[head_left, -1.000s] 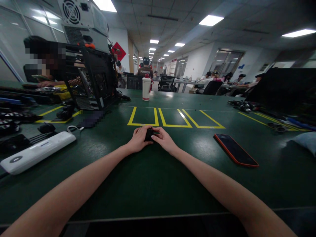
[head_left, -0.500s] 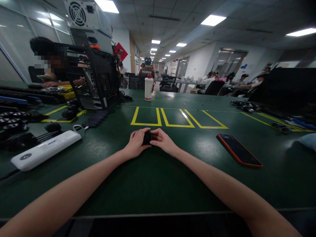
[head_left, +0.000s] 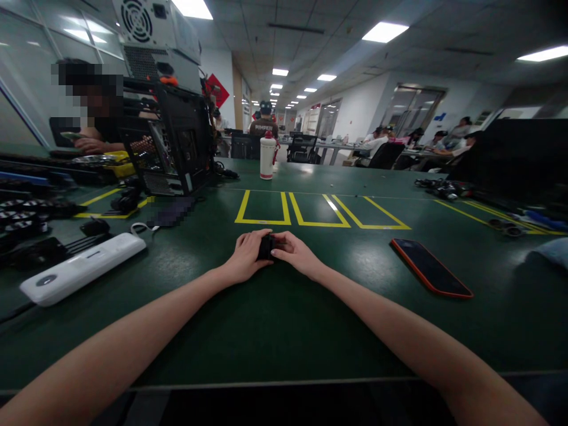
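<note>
A small black block-like object (head_left: 265, 248) is between my two hands, low over the middle of the green table (head_left: 266, 331). My left hand (head_left: 245, 255) wraps round its left side, fingers over the top and thumb below. From the right, my right hand (head_left: 294, 254) pinches the object's right edge with thumb and fingers. Much of the object is covered by my fingers, so its exact kind cannot be made out. Just beyond my hands, yellow tape outlines (head_left: 262, 222) mark the tabletop.
A phone with an orange edge (head_left: 432, 269) lies at right. To the left are a white elongated device (head_left: 84, 269) and an open computer case (head_left: 177, 142) with a power supply (head_left: 155, 26) above. A white bottle (head_left: 267, 158) stands farther back. A person (head_left: 95, 112) sits at far left.
My hands stay around the black object, with only a slight shift of the right fingers along its edge. The person at far left has raised the hands a little.
</note>
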### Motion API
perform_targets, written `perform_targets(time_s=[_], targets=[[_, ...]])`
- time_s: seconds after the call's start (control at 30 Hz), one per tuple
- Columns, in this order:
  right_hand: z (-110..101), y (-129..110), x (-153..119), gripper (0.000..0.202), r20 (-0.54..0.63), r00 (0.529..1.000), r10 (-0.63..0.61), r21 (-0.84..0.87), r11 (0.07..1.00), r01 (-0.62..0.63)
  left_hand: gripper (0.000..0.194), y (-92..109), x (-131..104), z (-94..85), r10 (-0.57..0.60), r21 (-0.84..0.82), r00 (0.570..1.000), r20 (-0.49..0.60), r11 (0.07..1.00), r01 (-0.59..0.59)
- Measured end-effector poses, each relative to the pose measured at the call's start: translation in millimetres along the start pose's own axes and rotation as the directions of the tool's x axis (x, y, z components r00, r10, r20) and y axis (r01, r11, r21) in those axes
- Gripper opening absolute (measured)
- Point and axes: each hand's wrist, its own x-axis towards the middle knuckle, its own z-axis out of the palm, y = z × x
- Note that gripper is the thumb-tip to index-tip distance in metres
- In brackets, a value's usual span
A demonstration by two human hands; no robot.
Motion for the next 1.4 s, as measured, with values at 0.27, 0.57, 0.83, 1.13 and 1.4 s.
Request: perform_targets(time_s=[0.27, 0.57, 0.83, 1.13, 1.4], targets=[[0.6, -13.0, -8.9, 0.028, 0.003, 0.999, 0.038, -0.003, 0.999, -0.038, 0.062, 9.5, -3.2, -2.0, 0.034, -0.011, 0.999, 0.014, 0.999, -0.034], [4.4, -10.3, -17.0, 0.029, -0.081, 0.994, 0.072, -0.037, 0.996, -0.076, 0.060, 22.0, -7.6, -2.4, 0.043, -0.019, 0.999, 0.015, 0.999, -0.042], [5.6, -10.0, -28.5, 0.034, -0.036, 0.999, -0.001, 0.019, 1.000, 0.001, 0.059, 26.6, -8.2, -4.7, 0.063, -0.033, 0.997, 0.039, 0.998, -0.062], [6.9, -12.8, -27.1, 0.028, -0.124, 0.992, 0.032, -0.022, 0.999, -0.035, 0.061, 27.0, -7.1, -6.0, 0.076, -0.067, 0.995, 0.059, 0.995, -0.072], [7.1, -12.1, -30.5, 0.033, -0.049, 0.999, 0.014, 0.008, 1.000, -0.014, 0.058, 26.8, -7.0, -5.4, 0.074, -0.060, 0.995, 0.067, 0.996, -0.070]])
